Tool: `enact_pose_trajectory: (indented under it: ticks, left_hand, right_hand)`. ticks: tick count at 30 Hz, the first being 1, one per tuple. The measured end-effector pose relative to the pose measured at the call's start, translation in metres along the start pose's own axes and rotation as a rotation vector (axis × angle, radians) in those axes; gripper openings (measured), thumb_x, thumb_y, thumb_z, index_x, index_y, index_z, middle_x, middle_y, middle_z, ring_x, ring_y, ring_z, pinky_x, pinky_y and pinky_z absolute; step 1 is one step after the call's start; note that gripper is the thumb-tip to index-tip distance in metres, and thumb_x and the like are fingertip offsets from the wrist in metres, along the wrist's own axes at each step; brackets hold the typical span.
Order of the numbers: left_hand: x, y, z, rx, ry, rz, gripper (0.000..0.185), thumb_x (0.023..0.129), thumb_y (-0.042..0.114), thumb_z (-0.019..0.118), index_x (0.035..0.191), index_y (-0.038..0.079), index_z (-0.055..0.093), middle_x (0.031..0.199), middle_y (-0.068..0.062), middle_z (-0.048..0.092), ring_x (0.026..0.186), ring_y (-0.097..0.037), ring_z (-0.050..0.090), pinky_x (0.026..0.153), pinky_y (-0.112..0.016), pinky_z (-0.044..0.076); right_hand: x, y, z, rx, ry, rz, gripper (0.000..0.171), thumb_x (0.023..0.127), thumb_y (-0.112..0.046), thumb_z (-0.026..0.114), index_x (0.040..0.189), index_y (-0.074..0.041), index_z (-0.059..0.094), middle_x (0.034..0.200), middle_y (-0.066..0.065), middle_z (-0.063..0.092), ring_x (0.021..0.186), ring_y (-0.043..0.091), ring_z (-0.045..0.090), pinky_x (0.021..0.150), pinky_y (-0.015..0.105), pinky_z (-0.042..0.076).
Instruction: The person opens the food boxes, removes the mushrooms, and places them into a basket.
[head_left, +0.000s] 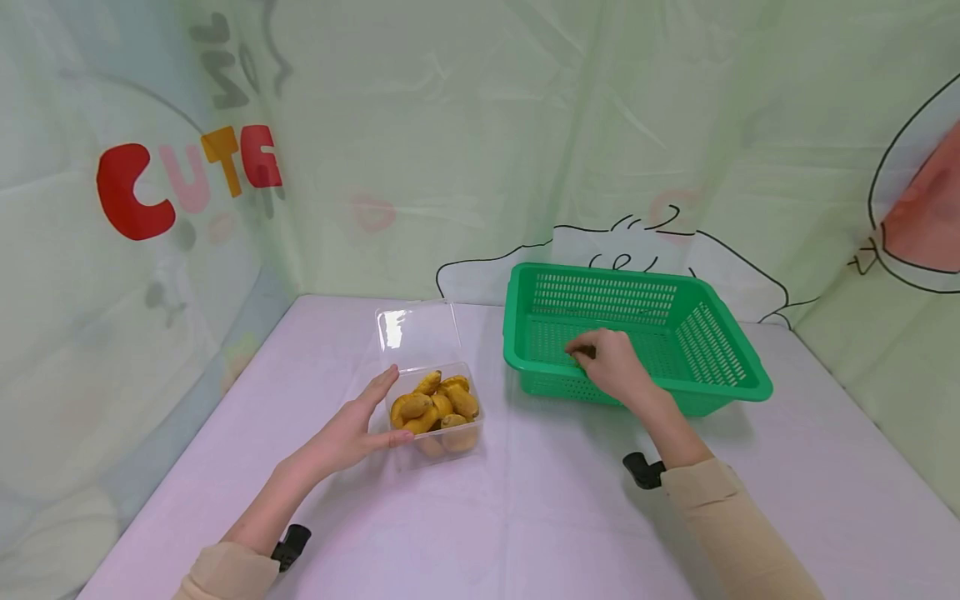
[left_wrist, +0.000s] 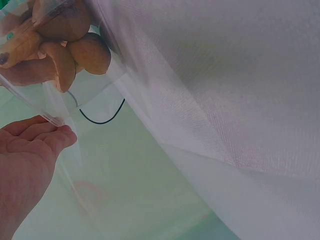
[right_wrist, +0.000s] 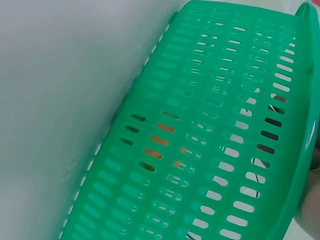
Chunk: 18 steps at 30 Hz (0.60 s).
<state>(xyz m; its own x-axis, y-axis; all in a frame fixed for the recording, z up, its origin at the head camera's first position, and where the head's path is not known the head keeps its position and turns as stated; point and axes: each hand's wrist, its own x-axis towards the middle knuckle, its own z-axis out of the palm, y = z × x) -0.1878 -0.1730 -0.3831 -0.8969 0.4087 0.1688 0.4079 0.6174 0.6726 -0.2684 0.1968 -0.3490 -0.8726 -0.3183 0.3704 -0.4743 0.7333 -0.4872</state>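
A clear plastic container (head_left: pixel 471 437) filled with several small yellow bananas (head_left: pixel 437 404) stands on the table, its hinged lid (head_left: pixel 417 333) open and tilted back. My left hand (head_left: pixel 375 412) rests against the container's left side, fingers straight and thumb at the near corner. In the left wrist view the fingers (left_wrist: pixel 35 140) touch the container's clear wall (left_wrist: pixel 95 90) below the bananas (left_wrist: pixel 65 45). To the right stands an empty green slotted basket (head_left: pixel 742 350). My right hand (head_left: pixel 592 354) grips its near rim, fingers curled over the edge. The right wrist view shows the basket's side wall (right_wrist: pixel 210 125) close up.
A lilac cloth (head_left: pixel 525 517) covers the table. A pale green printed sheet (head_left: pixel 450 125) hangs close behind and on both sides, with red "CUTE" lettering (head_left: pixel 187 179) at the left. Black wrist-camera mounts (head_left: pixel 643 469) sit on both forearms.
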Motion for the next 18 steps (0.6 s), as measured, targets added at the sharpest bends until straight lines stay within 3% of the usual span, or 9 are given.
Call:
enact_pose_trajectory:
  ticks: [6,18]
  left_hand:
    - [0.001,0.0,0.0,-0.001,-0.007,-0.003,0.093,0.081,0.041,0.068,0.148,0.005,0.015,0.151,-0.016,0.015,0.135,-0.036,0.016,0.105,-0.054,0.019]
    - [0.001,0.001,-0.001,0.004,-0.005,-0.006,0.094,0.081,0.041,0.069,0.148,0.005,0.015,0.151,-0.015,0.015,0.135,-0.036,0.017,0.105,-0.054,0.02]
  right_hand:
    - [0.004,-0.008,-0.001,-0.022,0.087,-0.075,0.01,0.086,0.001,0.062,0.092,0.002,0.071,0.086,0.013,0.067,0.077,0.024,0.06,0.058,0.034,0.049]
    - [0.013,-0.054,0.004,0.069,0.164,-0.265,0.006,0.082,0.0,0.067,0.087,0.001,0.071,0.082,0.007,0.067,0.078,0.024,0.057,0.067,0.037,0.049]
